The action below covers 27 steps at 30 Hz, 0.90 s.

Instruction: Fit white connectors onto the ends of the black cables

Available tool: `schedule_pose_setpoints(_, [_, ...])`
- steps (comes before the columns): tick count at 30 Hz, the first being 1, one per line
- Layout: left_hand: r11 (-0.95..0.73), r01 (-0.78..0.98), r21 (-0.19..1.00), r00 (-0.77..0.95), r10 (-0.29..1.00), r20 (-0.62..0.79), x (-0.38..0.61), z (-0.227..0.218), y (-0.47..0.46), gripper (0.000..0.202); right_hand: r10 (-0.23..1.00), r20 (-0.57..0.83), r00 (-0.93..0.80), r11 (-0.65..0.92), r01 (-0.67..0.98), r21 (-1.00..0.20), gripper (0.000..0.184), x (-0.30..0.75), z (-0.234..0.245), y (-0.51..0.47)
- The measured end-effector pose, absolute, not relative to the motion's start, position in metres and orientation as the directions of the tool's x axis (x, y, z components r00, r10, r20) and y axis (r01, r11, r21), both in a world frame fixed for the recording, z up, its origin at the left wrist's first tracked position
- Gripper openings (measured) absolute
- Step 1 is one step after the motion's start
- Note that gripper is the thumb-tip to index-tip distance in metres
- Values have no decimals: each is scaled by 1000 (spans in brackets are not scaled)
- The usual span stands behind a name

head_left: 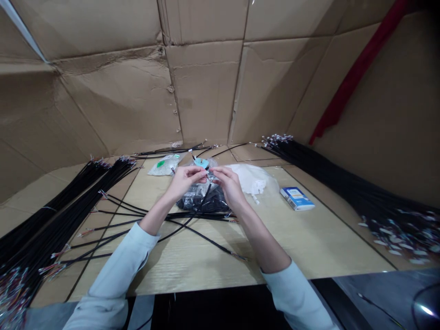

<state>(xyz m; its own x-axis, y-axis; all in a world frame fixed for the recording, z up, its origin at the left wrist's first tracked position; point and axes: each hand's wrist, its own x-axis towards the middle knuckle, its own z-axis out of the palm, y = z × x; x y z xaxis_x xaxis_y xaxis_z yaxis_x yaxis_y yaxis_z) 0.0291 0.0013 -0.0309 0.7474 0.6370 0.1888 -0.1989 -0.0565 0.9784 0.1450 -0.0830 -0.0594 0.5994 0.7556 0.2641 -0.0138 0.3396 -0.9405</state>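
Observation:
My left hand (185,179) and my right hand (227,183) meet above the middle of the wooden table (309,243). Both pinch the upper end of a thin black cable (197,211), which hangs down from my fingers towards the table. The cable's tip between my fingertips is too small to make out. Right under my hands lies a clear bag of black parts (202,199). Several loose black cables (137,215) with coloured wire ends lie spread on the table below my left forearm.
A thick bundle of black cables (51,215) runs along the left, another bundle (343,183) along the right. A small blue and white box (297,198) lies right of my hands. A white plastic bag (256,179) and a clear bag with a green label (165,165) sit behind. Cardboard walls surround the table.

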Motion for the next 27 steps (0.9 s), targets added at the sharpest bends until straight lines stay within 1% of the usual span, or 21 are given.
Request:
schedule_pose_setpoints(1, [-55, -199, 978, 752, 631, 188, 29, -31, 1, 33, 768, 285, 573, 341, 11, -940, 21, 146, -58, -84])
schedule_pose_setpoints(2, [-53, -196, 979, 755, 628, 186, 29, -32, 1, 33, 768, 322, 554, 342, 70, -937, 20, 146, -57, -85])
schedule_pose_setpoints(4, [-52, -186, 981, 752, 636, 176, 29, -33, 2, 33, 728, 425, 538, 340, 254, -905, 19, 147, -54, -88])
schedule_pose_setpoints(7, [-32, -189, 981, 737, 655, 164, 30, -35, 2, 35, 632, 604, 485, 308, 559, -770, 20, 146, -51, -93])
schedule_pose_setpoints(9, [-12, -205, 979, 734, 660, 162, 30, -35, 2, 35, 592, 683, 427, 283, 683, -673, 21, 145, -50, -95])
schedule_pose_setpoints(10, [-3, -209, 978, 734, 660, 159, 30, -35, 2, 34, 587, 700, 407, 272, 715, -644, 20, 144, -50, -96])
schedule_pose_setpoints(12, [13, -210, 978, 731, 666, 148, 31, -35, 2, 34, 590, 699, 404, 253, 729, -636, 16, 145, -50, -96])
schedule_pose_setpoints(14, [27, -209, 977, 722, 678, 136, 31, -34, 1, 34, 589, 687, 426, 248, 713, -656, 14, 147, -51, -95])
schedule_pose_setpoints(22, [70, -234, 970, 680, 724, 112, 32, -35, 1, 37, 595, 647, 476, 275, 636, -721, 13, 149, -52, -93])
schedule_pose_setpoints(24, [75, -238, 968, 670, 734, 108, 32, -35, -1, 37, 619, 611, 494, 296, 574, -764, 12, 149, -51, -92])
schedule_pose_setpoints(27, [93, -243, 966, 670, 736, 98, 32, -35, -3, 37, 684, 489, 541, 323, 375, -869, 13, 149, -51, -90])
